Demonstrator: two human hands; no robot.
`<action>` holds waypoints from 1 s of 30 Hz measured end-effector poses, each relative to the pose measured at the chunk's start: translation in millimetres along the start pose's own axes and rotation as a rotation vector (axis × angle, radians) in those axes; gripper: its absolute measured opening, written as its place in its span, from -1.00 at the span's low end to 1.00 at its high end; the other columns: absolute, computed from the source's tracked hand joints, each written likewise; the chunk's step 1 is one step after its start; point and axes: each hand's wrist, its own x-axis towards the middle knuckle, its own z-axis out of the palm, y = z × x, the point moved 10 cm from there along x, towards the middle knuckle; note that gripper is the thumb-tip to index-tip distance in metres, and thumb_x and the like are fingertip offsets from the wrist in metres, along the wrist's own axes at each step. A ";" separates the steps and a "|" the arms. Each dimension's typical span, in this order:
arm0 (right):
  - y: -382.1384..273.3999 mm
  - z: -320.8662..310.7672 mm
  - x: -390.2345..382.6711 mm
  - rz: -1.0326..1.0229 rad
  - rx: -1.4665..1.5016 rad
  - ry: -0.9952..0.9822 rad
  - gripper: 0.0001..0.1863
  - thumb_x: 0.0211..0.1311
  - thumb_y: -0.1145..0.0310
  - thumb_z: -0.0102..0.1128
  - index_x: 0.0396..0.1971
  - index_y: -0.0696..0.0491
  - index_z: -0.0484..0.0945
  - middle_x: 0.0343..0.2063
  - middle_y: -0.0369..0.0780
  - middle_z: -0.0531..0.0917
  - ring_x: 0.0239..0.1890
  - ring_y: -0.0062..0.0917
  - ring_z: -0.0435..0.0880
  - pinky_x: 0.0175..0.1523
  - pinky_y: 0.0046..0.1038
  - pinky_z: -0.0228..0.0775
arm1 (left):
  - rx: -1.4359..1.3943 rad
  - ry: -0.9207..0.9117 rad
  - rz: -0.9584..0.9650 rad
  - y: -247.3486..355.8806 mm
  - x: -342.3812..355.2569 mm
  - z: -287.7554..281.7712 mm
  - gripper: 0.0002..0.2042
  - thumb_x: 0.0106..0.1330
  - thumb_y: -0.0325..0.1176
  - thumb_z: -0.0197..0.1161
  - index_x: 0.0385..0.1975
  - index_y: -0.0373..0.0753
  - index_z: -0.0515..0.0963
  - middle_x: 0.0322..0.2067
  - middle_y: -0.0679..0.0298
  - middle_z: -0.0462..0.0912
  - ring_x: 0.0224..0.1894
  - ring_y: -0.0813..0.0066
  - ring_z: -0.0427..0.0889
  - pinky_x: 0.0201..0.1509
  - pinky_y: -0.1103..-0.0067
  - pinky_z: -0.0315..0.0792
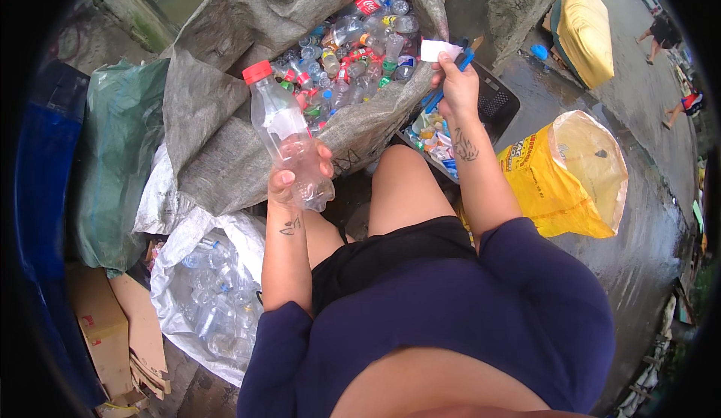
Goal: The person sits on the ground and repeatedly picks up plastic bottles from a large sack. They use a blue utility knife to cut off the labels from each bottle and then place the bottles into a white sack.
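Head view: transparent red-capped bottle (276, 114) in the left hand (284, 180), white slip (438, 49) in the right hand (460, 84), beside an open grey sack (199, 106).
Held tilted before the grey sack's near wall, cap uppermost, left grip wrapped round the lower half; at the grey sack's right edge, slip pinched, with a blue tool (466, 58) of uncertain kind. Inside the grey sack, mixed plastic bottles (343, 72); to its right, a black crate (502, 101) and, farther out, a yellow sack (542, 185); to its lower left, a white sack (170, 301) of clear bottles (216, 301).

Clear bottle (274, 117) (red-capped, tilted), white scrap (440, 51), blue tool (466, 60)
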 end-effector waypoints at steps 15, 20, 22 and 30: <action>282.0 -329.6 -4.6 0.829 -0.374 0.368 -0.96 0.09 0.54 0.06 -0.45 0.16 0.49 -0.68 -0.26 0.54 -0.76 -0.61 0.39 -0.68 -0.58 0.18 | 0.584 0.329 -0.335 -66.9 13.3 -42.0 -0.34 0.03 -0.23 0.33 0.12 -0.27 0.20 -0.10 0.07 0.48 -0.18 0.33 0.56 -0.14 0.43 0.50; 282.4 -335.5 -4.8 0.919 -0.385 0.410 -0.83 0.16 0.41 0.07 -0.28 0.14 0.51 -0.50 -0.24 0.56 -0.72 -0.68 0.34 -0.66 -0.59 0.16 | 0.252 0.349 -0.467 -99.3 36.3 -50.5 -0.25 0.10 0.02 0.27 0.22 -0.19 0.09 -0.10 0.07 0.47 -0.31 0.29 0.60 -0.32 0.48 0.55; 234.2 -249.7 6.5 0.792 -0.072 0.196 -0.78 0.14 0.37 0.15 -0.23 0.14 0.50 -0.42 -0.22 0.58 -0.72 -0.75 0.29 -0.63 -0.66 0.15 | 0.335 0.190 -0.423 -110.9 53.6 -35.4 -0.25 0.11 0.19 0.14 0.14 -0.27 0.16 -0.15 0.07 0.45 -0.33 0.34 0.58 -0.33 0.50 0.54; 69.9 -23.5 -25.9 0.576 0.264 -0.450 -0.57 -0.02 0.38 0.35 -0.15 0.20 0.43 -0.44 -0.29 0.58 -0.72 -0.83 0.31 -0.63 -0.73 0.10 | 0.253 0.042 -0.540 -161.8 97.1 -12.5 -0.33 0.18 0.14 0.09 0.06 -0.35 0.26 -0.16 0.06 0.47 -0.26 0.33 0.60 -0.23 0.43 0.58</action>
